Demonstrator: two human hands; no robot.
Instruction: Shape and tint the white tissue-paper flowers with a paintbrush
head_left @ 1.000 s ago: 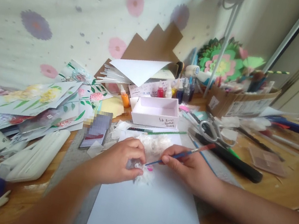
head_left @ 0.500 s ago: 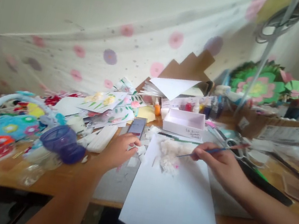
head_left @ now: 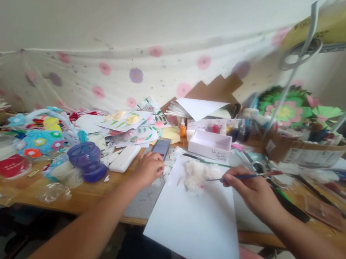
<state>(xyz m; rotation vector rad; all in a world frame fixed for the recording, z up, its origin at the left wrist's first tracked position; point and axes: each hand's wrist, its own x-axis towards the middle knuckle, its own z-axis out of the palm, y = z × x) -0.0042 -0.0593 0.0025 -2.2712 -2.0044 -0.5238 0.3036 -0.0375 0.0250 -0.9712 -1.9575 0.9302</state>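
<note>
A large white paper sheet (head_left: 199, 223) lies on the wooden table and overhangs its front edge. At the sheet's top sits a fluffy white clump (head_left: 197, 174) with a pink spot. My right hand (head_left: 249, 188) pinches a thin paintbrush (head_left: 245, 175), whose tip points at the clump. My left hand (head_left: 148, 168) rests curled on the table left of the sheet, over small white scraps, just below a phone (head_left: 161, 147). What its fingers hold, if anything, is hidden.
A small white box (head_left: 210, 145) and paint bottles (head_left: 223, 129) stand behind the sheet. Scissors (head_left: 258, 166) and a cardboard box of paper flowers (head_left: 303, 148) sit to the right. Painted flower cards (head_left: 127, 123), a purple cup (head_left: 86, 160) and colourful craft pieces (head_left: 34, 136) crowd the left.
My left hand left the white clump and moved left onto the table near the phone. My right hand drew the brush back a little. The view rose and widened.
</note>
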